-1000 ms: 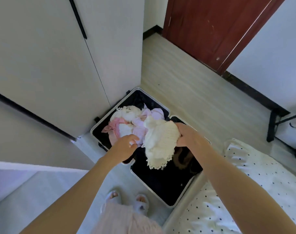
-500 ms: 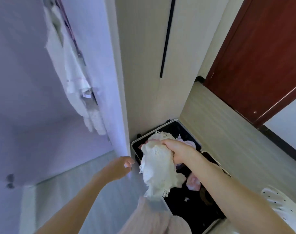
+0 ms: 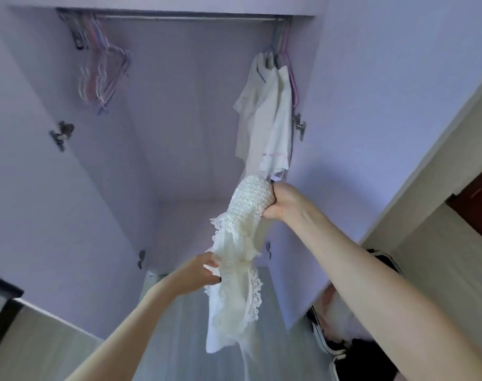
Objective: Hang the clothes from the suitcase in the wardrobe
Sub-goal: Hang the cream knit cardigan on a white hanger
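A cream lace garment [image 3: 240, 259] is held up in front of the open wardrobe [image 3: 179, 133], bunched at the top and hanging loose below, with scalloped lace trim along its edges and a knit-textured upper part. Its top end is gripped in the right hand [image 3: 282, 200], fingers curled tightly round the wadded fabric. The middle of the garment is pinched by the left hand [image 3: 201, 270], thumb and fingers closed on a lace edge. The garment hangs clear of the floor, between the two arms, below the rail [image 3: 185, 18] and not on any hanger. Inside the wardrobe, a bunch of empty hangers [image 3: 102, 75] is seen at the left end of the rail; the count is blurred, probably several in pink, white and lilac. At the right end, hung white clothes [image 3: 267, 114] are seen, at least two pieces, just above and behind the right hand; part of their lower hem is covered by the held garment. Metal hinges are visible on the wardrobe sides: two on the left, at [image 3: 61, 134] and [image 3: 141, 258], and one on the right at [image 3: 300, 126]. At lower right, the open suitcase [image 3: 327, 345] is partly hidden by the right forearm, with pale pink and white fabric [image 3: 336, 306] showing in it.
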`<state>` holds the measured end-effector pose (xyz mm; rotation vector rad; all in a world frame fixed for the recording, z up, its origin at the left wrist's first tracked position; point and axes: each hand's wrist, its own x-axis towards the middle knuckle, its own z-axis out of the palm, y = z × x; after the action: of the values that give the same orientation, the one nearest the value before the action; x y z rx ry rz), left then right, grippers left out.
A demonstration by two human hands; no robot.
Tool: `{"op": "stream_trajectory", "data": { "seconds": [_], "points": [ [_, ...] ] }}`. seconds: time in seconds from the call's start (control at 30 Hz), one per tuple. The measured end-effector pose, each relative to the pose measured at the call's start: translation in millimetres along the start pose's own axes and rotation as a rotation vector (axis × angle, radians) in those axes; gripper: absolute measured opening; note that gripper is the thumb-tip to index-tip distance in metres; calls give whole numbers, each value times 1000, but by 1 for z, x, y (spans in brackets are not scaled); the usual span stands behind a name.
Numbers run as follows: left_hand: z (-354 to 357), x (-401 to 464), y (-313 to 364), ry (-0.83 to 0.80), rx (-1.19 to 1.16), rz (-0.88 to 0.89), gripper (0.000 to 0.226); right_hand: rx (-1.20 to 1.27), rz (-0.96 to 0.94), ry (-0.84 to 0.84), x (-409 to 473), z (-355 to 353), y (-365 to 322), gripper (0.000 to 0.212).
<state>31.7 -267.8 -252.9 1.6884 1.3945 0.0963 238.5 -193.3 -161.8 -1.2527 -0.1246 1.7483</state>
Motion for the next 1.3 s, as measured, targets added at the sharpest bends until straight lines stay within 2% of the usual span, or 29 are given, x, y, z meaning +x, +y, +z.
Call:
{"op": "stream_trajectory", "data": {
  "seconds": [0.07, 0.1, 0.17, 0.23, 0.27, 0.37, 0.43, 0.5, 0.53, 0.57, 0.63, 0.7, 0.77, 0.83, 0.87, 0.97, 1.07, 1.13, 1.2, 1.3],
  "points": [
    [-16, -1, -6, 51, -25, -25, 53, 24, -8, -23, -2, 30, -11, 42],
    [-28, -1, -9, 128, -42, -32, 48, 25, -31, -49, -4, 50, -15, 39],
    [-52, 0, -4, 327, -110, -33, 14, 26, -88, -74, -8, 79, -25, 38],
    [-83, 9, 0, 538, -145, -15, 37, -18, -119, -95, -3, 105, -36, 37],
    [-97, 14, 0, 597, -163, -18, 41, -37, -133, -114, 0, 113, -41, 35],
    [-146, 29, 2, 718, -151, -15, 34, -141, -160, -154, 29, 129, -58, 29],
    [-179, 41, 8, 728, -129, 10, 23, -312, -238, -62, 61, 132, -66, 22],
    [-211, 60, 18, 754, -112, 62, 23, -588, -361, 102, 98, 136, -72, 15],
    [-226, 69, 25, 762, -112, 89, 22, -742, -410, 142, 113, 137, -75, 18],
    [-240, 79, 34, 770, -114, 118, 20, -900, -430, 147, 125, 138, -77, 31],
    [-265, 102, 57, 760, -117, 175, 21, -1145, -404, -3, 141, 147, -84, 62],
    [-279, 123, 79, 728, -88, 213, 26, -1348, -403, -301, 145, 164, -89, 69],
    [-290, 146, 96, 702, -11, 218, 29, -1546, -532, -506, 154, 187, -93, 56],
    [-297, 160, 102, 716, 53, 208, 31, -1665, -697, -436, 172, 207, -95, 27],
    [-302, 166, 100, 725, 55, 198, 33, -1673, -757, -366, 178, 214, -98, 16],
    [-319, 177, 83, 703, 93, 111, 24, -1648, -848, -243, 199, 227, -111, 25],
    [-328, 186, 59, 576, 178, 32, 5, -1595, -900, -247, 204, 241, -123, 32],
    [-330, 194, 42, 512, 208, -28, 6, -1476, -878, -254, 207, 255, -126, 37],
    [-336, 201, 23, 555, 277, -81, 10, -1392, -892, -204, 211, 266, -130, 39],
    [-348, 202, 1, 726, 283, -119, 19, -1443, -991, -136, 218, 272, -132, 42]
  ]
}}
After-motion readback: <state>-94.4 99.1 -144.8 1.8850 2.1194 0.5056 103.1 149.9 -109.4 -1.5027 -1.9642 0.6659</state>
